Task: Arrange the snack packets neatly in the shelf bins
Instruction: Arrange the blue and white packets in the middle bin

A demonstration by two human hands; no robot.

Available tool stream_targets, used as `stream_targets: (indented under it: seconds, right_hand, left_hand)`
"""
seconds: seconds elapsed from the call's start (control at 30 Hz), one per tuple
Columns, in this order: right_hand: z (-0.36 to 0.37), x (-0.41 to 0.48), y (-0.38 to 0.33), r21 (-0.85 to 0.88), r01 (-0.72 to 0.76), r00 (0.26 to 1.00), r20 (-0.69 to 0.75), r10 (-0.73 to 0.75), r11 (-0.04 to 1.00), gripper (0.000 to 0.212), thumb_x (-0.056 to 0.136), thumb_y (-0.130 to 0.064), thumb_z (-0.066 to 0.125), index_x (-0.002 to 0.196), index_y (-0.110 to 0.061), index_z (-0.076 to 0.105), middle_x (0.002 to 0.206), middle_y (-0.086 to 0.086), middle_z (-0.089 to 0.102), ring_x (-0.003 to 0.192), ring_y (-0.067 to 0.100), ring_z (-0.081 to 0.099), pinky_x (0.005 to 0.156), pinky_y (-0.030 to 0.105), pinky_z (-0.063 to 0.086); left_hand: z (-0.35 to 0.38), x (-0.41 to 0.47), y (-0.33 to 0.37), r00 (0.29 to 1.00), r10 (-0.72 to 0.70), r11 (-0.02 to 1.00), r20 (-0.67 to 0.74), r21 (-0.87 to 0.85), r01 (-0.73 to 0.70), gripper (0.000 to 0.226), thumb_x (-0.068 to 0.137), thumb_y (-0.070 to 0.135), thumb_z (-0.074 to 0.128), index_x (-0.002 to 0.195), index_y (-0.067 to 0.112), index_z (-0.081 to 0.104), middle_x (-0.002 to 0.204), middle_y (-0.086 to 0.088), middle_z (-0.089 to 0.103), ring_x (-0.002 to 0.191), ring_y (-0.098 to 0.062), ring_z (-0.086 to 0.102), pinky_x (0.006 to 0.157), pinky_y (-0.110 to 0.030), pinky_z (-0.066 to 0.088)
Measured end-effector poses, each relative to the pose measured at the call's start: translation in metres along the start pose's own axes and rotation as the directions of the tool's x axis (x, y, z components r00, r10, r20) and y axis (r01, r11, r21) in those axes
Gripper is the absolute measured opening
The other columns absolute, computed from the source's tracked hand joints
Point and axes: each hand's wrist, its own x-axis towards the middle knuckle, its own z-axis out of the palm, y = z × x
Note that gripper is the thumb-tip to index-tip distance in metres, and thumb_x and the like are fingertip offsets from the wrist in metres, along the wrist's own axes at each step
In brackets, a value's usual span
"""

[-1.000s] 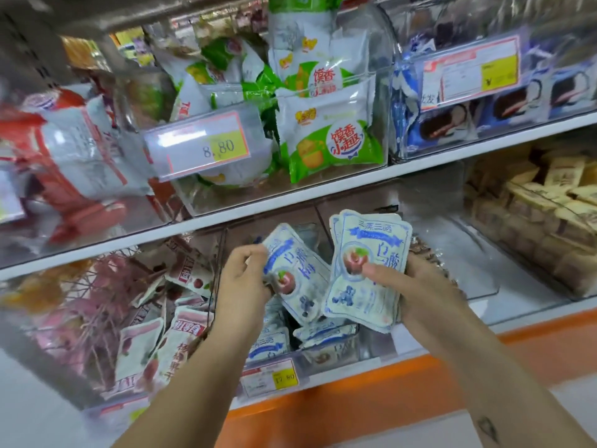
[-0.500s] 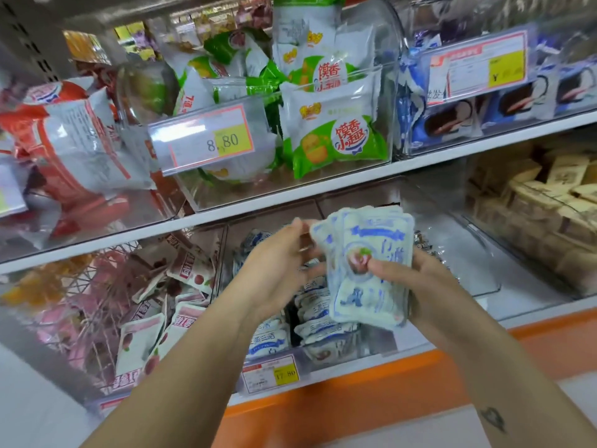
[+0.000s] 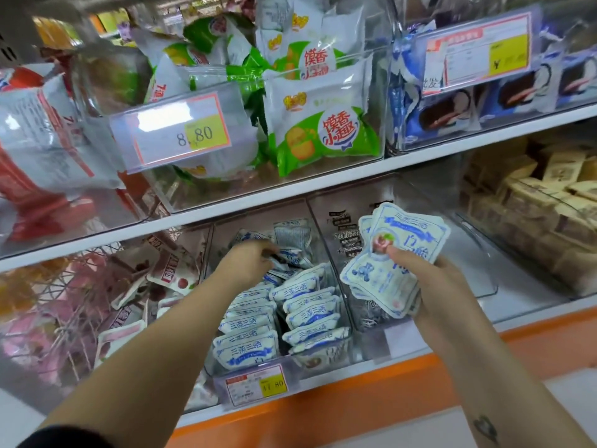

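Nearest to me, the orange shelf edge [image 3: 355, 402] runs under a yellow price label [image 3: 256, 384] clipped to the front of the clear middle bin [image 3: 318, 226]. Inside that bin, blue-and-white snack packets [image 3: 281, 321] stand on edge in two tidy rows toward the front, with a few loose ones jumbled at the back. My left hand [image 3: 248, 263] reaches over the rows into that back heap, fingers bent down among the loose packets; their tips are hidden and I cannot tell whether they grip one. My right hand [image 3: 429, 286] is raised in front of the neighbouring bin to the right, thumb pressed on the face of a fanned stack of the same packets [image 3: 392, 260] and fingers curled round behind it. To the left, a bin holds pink-and-white packets [image 3: 129, 286] lying in disorder; to the far right sit beige wrapped blocks [image 3: 533, 202]. On the shelf above, green-and-white bags [image 3: 323, 124] lean behind a tag reading 8.80 [image 3: 181, 130], with dark blue packets [image 3: 452, 108] beside them and red-and-white bags [image 3: 42, 130] at the left.
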Motion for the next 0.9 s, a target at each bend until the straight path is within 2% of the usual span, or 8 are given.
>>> stream_targets:
  seconds: [0.13,0.27,0.33,0.53,0.67,0.77,0.83,0.9]
  right_hand:
    - [0.004,0.003,-0.001,0.018,0.016,1.0,-0.003,-0.016,1.0,0.057,0.053,-0.028,0.074,0.108,-0.016,0.065,0.099,0.006,0.074,0.093,0.027,0.07,0.086,0.05,0.053]
    - [0.006,0.007,0.001,0.024,0.015,1.0,0.011,-0.015,1.0,0.056,0.053,-0.027,0.073,0.107,-0.016,0.065,0.099,0.006,0.074,0.094,0.028,0.069,0.089,0.054,0.05]
    - [0.007,0.008,0.002,0.025,0.013,1.0,0.017,-0.014,1.0,0.051,0.054,-0.025,0.072,0.104,-0.016,0.065,0.098,0.005,0.074,0.093,0.027,0.07,0.09,0.052,0.05]
    - [0.008,0.009,0.003,-0.001,0.01,1.0,0.024,-0.01,1.0,0.045,0.058,-0.023,0.072,0.101,-0.017,0.066,0.097,0.004,0.074,0.092,0.025,0.07,0.09,0.05,0.051]
    - [0.009,0.009,0.003,-0.022,0.008,1.0,0.003,-0.008,1.0,0.048,0.052,-0.026,0.072,0.098,-0.017,0.067,0.095,0.004,0.074,0.092,0.026,0.07,0.088,0.05,0.051]
    - [0.01,0.008,0.003,-0.034,0.007,1.0,0.008,-0.006,0.999,0.047,0.052,-0.026,0.073,0.098,-0.017,0.067,0.094,0.004,0.075,0.09,0.025,0.071,0.087,0.05,0.052]
    - [0.01,0.008,0.003,-0.037,0.009,1.0,0.011,-0.009,0.999,0.046,0.053,-0.025,0.072,0.098,-0.017,0.067,0.094,0.005,0.074,0.09,0.026,0.071,0.088,0.052,0.051]
    - [0.009,0.008,0.004,-0.046,0.014,1.0,0.01,-0.013,0.999,0.047,0.054,-0.026,0.072,0.099,-0.016,0.067,0.095,0.004,0.074,0.09,0.025,0.071,0.089,0.052,0.051]
  left_hand:
    - [-0.001,0.023,0.001,0.993,0.021,0.995,-0.118,0.096,-0.009,0.038,0.093,0.023,0.058,0.13,0.026,0.054,0.127,-0.008,0.053,0.101,-0.029,0.061,0.08,-0.028,0.048]
    - [0.006,0.042,0.001,0.999,0.033,0.977,0.012,0.21,-0.034,0.027,0.092,0.025,0.058,0.118,0.022,0.064,0.119,-0.009,0.056,0.096,-0.032,0.061,0.078,-0.034,0.049]
    - [0.013,0.047,0.0,1.0,0.028,0.973,-0.009,0.231,-0.025,0.023,0.092,0.024,0.058,0.114,0.023,0.066,0.115,-0.005,0.059,0.093,-0.028,0.06,0.078,-0.033,0.05]
    - [0.021,0.051,0.009,0.98,-0.058,0.996,-0.191,0.062,0.071,0.022,0.096,0.037,0.052,0.102,0.024,0.068,0.094,-0.005,0.069,0.081,-0.025,0.064,0.069,-0.031,0.051]
    - [0.028,0.055,0.011,0.997,-0.059,0.998,-0.048,-0.008,0.058,0.028,0.093,0.04,0.056,0.087,0.016,0.069,0.086,-0.006,0.07,0.069,-0.021,0.061,0.064,-0.027,0.046]
    - [0.021,0.05,0.011,0.996,-0.023,0.994,0.083,-0.109,0.032,0.025,0.091,0.039,0.059,0.092,0.017,0.069,0.09,-0.001,0.067,0.079,-0.019,0.061,0.071,-0.026,0.045]
    - [0.012,0.05,0.004,0.996,-0.042,0.971,0.076,-0.232,0.059,0.025,0.092,0.042,0.057,0.097,0.02,0.068,0.09,0.001,0.067,0.083,-0.02,0.063,0.075,-0.028,0.049]
    - [0.01,0.053,-0.004,0.99,-0.134,0.932,-0.043,-0.346,0.111,0.02,0.091,0.038,0.059,0.102,0.022,0.063,0.093,-0.002,0.069,0.086,-0.022,0.066,0.08,-0.033,0.054]
